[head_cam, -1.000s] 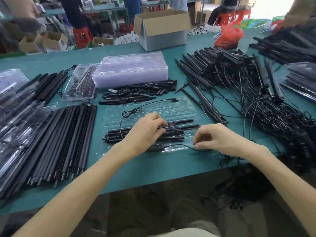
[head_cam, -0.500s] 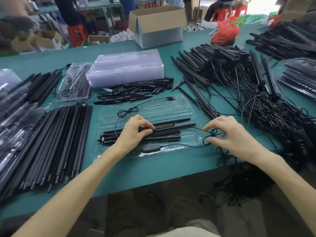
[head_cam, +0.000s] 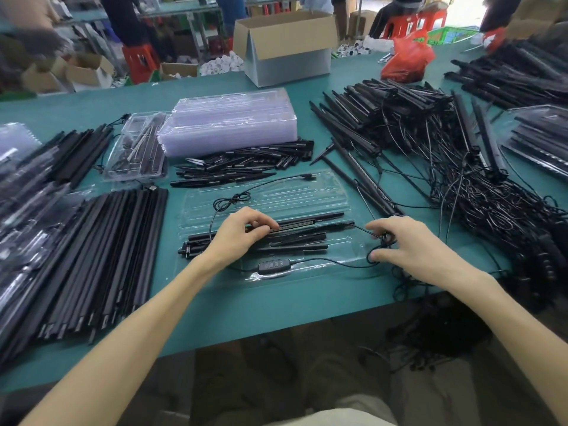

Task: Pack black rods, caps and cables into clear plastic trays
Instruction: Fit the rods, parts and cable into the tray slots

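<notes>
Two hands, left (head_cam: 242, 233) gripping rods (head_cam: 295, 247), right (head_cam: 410, 245) pinching cable (head_cam: 273, 266)

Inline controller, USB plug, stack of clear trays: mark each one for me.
inline controller (head_cam: 273, 266): head view, on its button face.
USB plug (head_cam: 308, 177): head view, on the plug body at the cable's far end.
stack of clear trays (head_cam: 229, 124): head view, middle of the top tray.
</notes>
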`<state>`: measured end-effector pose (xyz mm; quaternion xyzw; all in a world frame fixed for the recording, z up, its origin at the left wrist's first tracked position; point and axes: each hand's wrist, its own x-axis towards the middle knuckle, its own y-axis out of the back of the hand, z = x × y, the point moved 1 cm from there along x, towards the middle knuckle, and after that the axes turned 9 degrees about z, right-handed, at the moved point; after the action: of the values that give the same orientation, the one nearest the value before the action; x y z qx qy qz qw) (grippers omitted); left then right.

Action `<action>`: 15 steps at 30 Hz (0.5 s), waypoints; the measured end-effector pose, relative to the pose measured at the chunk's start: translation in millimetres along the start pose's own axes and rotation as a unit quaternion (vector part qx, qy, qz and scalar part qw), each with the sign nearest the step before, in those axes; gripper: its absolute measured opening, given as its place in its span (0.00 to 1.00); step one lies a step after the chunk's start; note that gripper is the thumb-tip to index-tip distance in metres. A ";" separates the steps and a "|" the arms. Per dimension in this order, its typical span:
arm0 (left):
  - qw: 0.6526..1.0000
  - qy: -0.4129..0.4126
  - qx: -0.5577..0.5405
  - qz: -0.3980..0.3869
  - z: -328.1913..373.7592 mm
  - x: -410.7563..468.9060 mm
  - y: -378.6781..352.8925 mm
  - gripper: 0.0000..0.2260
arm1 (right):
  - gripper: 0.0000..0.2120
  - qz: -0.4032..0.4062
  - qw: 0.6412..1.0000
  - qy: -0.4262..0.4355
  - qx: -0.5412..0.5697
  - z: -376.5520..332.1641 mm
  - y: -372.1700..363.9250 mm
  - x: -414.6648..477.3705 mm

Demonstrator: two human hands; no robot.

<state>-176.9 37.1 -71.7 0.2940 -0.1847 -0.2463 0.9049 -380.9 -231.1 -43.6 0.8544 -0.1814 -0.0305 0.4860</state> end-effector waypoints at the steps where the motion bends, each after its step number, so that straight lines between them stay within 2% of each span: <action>1: 1.000 -0.001 -0.004 -0.005 -0.5 0.5 0.9 0.10 | 0.26 0.013 1.000 0.001 0.005 0.1 0.7 -1.1; 5: 1.000 -0.004 -0.014 -0.019 -1.6 0.9 2.7 0.15 | 0.23 0.071 0.996 0.001 0.050 -2.3 5.8 -4.1; 12: 0.999 0.001 -0.048 -0.027 -5.4 2.0 5.4 0.14 | 0.19 0.119 0.982 0.027 0.146 -17.8 24.5 0.0; 15: 0.998 0.001 -0.055 -0.031 -5.7 2.2 5.7 0.14 | 0.16 0.114 0.983 0.030 0.138 -13.5 34.0 -5.2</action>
<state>-170.4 42.4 -72.0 0.2494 -0.1606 -0.2833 0.9120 -392.2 -234.0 -8.5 0.8876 -0.2654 0.0764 0.3686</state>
